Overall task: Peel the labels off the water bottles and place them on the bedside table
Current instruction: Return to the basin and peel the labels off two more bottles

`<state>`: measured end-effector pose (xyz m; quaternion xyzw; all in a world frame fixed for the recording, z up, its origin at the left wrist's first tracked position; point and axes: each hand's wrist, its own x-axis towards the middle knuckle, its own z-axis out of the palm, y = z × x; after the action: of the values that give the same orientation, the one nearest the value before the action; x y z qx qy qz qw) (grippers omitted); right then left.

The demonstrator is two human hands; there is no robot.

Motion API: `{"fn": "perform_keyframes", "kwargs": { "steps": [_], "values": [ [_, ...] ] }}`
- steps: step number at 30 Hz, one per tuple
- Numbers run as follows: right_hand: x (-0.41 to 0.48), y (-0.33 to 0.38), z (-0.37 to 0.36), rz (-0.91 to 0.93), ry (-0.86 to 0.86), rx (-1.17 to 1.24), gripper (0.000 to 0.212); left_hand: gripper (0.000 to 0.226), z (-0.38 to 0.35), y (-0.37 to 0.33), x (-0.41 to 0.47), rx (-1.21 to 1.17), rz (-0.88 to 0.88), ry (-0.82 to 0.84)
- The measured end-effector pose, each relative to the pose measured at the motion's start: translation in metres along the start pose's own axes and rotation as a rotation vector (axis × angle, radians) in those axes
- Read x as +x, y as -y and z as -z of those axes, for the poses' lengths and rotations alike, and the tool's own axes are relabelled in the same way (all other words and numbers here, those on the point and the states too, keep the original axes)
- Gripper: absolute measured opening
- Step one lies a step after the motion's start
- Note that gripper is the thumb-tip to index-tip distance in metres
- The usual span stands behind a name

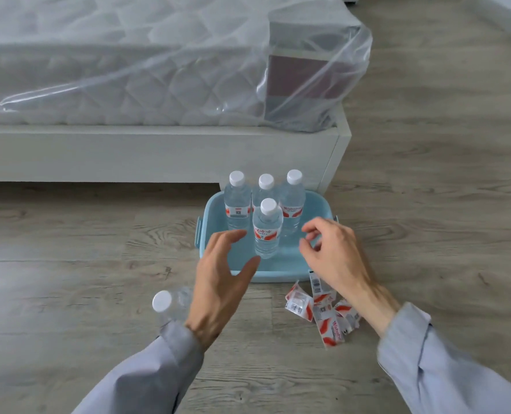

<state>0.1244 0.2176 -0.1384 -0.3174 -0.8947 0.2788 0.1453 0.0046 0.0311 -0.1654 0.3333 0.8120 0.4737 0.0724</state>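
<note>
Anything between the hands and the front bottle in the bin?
Nothing visible. The front bottle stands upright in the blue bin, nearest the person, with the other three bottles behind it. The left hand and right hand flank it, both open and apart from it, with only clear air between.

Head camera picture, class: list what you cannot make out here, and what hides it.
- Bedside table: outside the head view.
- Bottle on the floor: body hidden by the left hand; label cannot be judged.
- Back middle bottle: label covered by the front bottle.
- Peeled labels: print too small.
</note>
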Motion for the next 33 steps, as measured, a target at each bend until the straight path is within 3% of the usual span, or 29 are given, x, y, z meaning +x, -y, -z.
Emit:
{"fn": "perform_keyframes", "kwargs": {
  "steps": [5, 12, 19, 26, 29, 33],
  "values": [
    [0.049, 0.025, -0.021, 0.094, -0.004, 0.071, 0.028, 0.061, -0.04, 0.037, 0.029, -0.027, 0.235, 0.134],
    [0.067, 0.029, -0.037, 0.075, 0.032, 0.071, 0.025, 0.059, -0.069, 0.051, 0.051, -0.089, 0.292, 0.165],
    [0.047, 0.049, -0.009, 0.133, -0.089, 0.099, 0.024, 0.063, -0.07, 0.043, 0.037, -0.153, 0.179, 0.108],
    [0.022, 0.097, 0.054, 0.237, -0.227, 0.234, 0.028, 0.062, -0.042, -0.012, 0.02, -0.277, 0.0, -0.076],
    [0.011, 0.105, 0.072, 0.231, -0.123, 0.401, 0.036, 0.054, -0.017, -0.031, 0.014, -0.317, -0.097, -0.007],
    [-0.001, 0.096, 0.092, 0.206, 0.179, 0.666, 0.038, 0.045, 0.018, -0.048, 0.007, -0.515, -0.053, 0.199]
  ]
}}
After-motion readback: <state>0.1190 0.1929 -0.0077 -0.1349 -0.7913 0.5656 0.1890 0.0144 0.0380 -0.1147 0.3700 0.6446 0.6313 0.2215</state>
